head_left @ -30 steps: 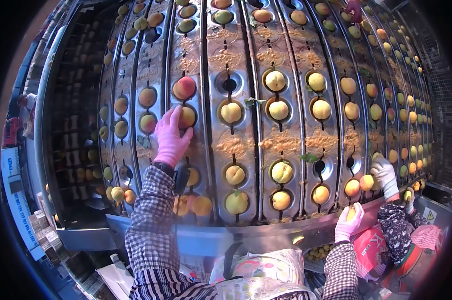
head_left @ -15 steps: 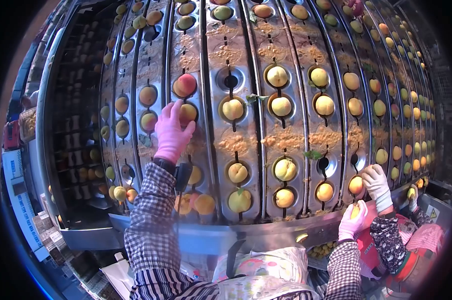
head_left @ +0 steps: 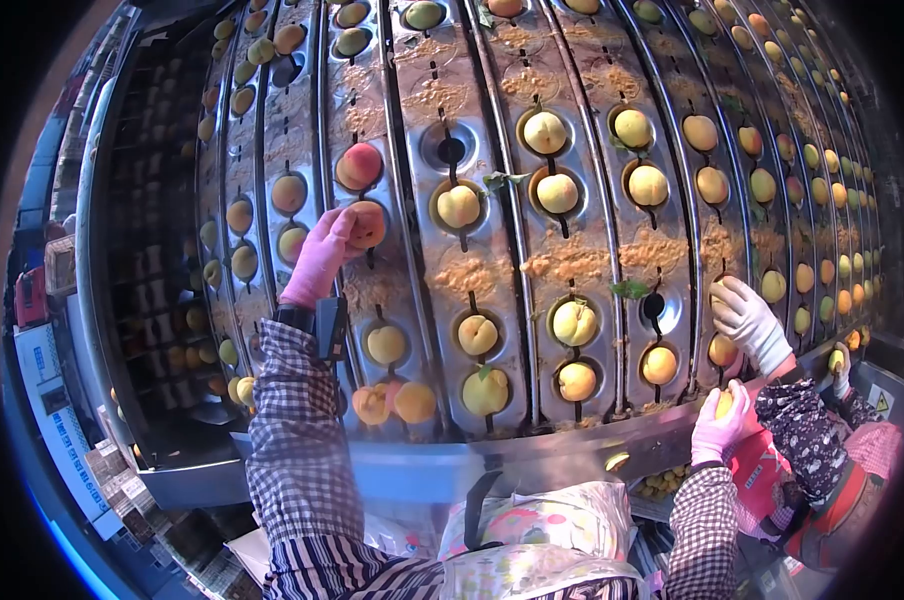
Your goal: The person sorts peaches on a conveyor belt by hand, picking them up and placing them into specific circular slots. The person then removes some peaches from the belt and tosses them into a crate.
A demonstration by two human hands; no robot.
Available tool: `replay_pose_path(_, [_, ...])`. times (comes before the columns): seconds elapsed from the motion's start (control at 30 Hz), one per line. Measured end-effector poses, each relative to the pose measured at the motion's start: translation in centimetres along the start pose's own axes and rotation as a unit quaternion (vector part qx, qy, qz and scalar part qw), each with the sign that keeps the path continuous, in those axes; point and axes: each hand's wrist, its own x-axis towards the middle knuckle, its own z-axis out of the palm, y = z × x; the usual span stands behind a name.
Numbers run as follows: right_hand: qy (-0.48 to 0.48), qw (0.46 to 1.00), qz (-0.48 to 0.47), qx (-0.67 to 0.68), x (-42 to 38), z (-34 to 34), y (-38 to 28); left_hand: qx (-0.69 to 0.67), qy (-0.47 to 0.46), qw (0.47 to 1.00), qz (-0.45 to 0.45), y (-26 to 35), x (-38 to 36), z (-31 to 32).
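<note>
My left hand (head_left: 320,258), in a pink glove, has its thumb and fingers closed on a reddish peach (head_left: 370,226) at a cup of the metal tray. Dark marks show on that peach's upper side. Just above it, a red and yellow peach (head_left: 359,166) rests in the neighbouring cup. Low on the right, my right hand (head_left: 717,432), also pink-gloved, is closed around a yellow peach (head_left: 725,404) near the machine's front edge. Its fingers partly cover the fruit.
Rows of metal cup trays (head_left: 452,335) hold many peaches, with orange pulp (head_left: 462,277) smeared between them. One cup (head_left: 451,150) holds no fruit. At right, a co-worker's white-gloved hand (head_left: 750,325) reaches over the trays. A metal ledge (head_left: 392,462) runs along the front.
My left hand has shifted slightly left and down, now gripping the peach, whose redder, marked side shows. My right hand still holds its peach, slightly farther right. The co-worker's white-gloved hand moved up and left.
</note>
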Motion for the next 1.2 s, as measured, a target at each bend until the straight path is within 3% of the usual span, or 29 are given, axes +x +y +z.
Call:
replay_pose_path(0.13, [-0.002, 1.000, -0.002, 0.002, 0.2, -0.2, -0.4, 0.048, -0.012, 0.999, -0.012, -0.6, 0.4, -0.2])
replay_pose_path(0.23, [-0.007, 1.000, 0.009, 0.002, 0.2, -0.2, -0.5, 0.194, -0.012, 0.976, 0.101, -0.7, 0.4, 0.3])
replay_pose_path(0.27, [-0.008, 1.000, 0.008, 0.002, 0.2, -0.3, -0.5, 0.263, 0.008, 0.948, 0.177, -0.7, 0.5, 0.3])
replay_pose_path(0.37, [-0.007, 1.000, 0.003, 0.006, 0.2, -0.3, -0.6, 0.447, 0.134, 0.839, 0.279, -1.6, 0.6, -0.2])
replay_pose_path(0.47, [-0.003, 1.000, -0.003, 0.008, 0.2, -0.3, -0.4, 0.386, 0.143, 0.897, 0.162, -0.4, -0.9, 0.8])
replay_pose_path(0.57, [-0.004, 1.000, -0.001, 0.013, 0.0, -0.2, -0.3, 0.470, 0.177, 0.835, 0.227, -0.3, -2.6, 2.7])
replay_pose_path(0.6, [-0.006, 1.000, 0.001, 0.012, -0.1, -0.3, -0.2, 0.511, 0.193, 0.811, 0.212, -0.2, -2.6, 3.4])
replay_pose_path(0.7, [-0.001, 1.000, 0.001, 0.010, -0.4, 0.0, -1.1, 0.522, 0.220, 0.804, 0.182, -0.1, -2.2, 4.6])
replay_pose_path(0.73, [0.002, 1.000, 0.001, 0.009, -0.5, 0.1, -1.5, 0.501, 0.202, 0.826, 0.158, 0.4, -2.2, 4.8])
replay_pose_path(0.83, [-0.016, 0.999, 0.034, -0.016, -1.4, 0.1, -2.8, 0.445, 0.154, 0.847, 0.247, -1.2, -1.1, 3.2])
replay_pose_path(0.93, [-0.049, 0.995, 0.082, -0.005, -2.2, 0.1, -4.2, 0.459, 0.131, 0.822, 0.311, -1.2, -1.0, 1.8])
replay_pose_path(1.03, [0.012, 1.000, -0.013, -0.013, -3.0, 0.6, -6.1, 0.370, 0.130, 0.860, 0.326, -0.3, 1.0, 0.4])
replay_pose_path(1.17, [0.004, 1.000, 0.018, 0.007, -4.7, 1.1, -8.6, 0.283, 0.075, 0.888, 0.353, 0.8, 4.0, -1.1])
replay_pose_path(1.2, [0.003, 1.000, 0.029, 0.006, -5.0, 1.1, -9.4, 0.273, 0.040, 0.906, 0.320, 1.5, 3.8, -1.3])
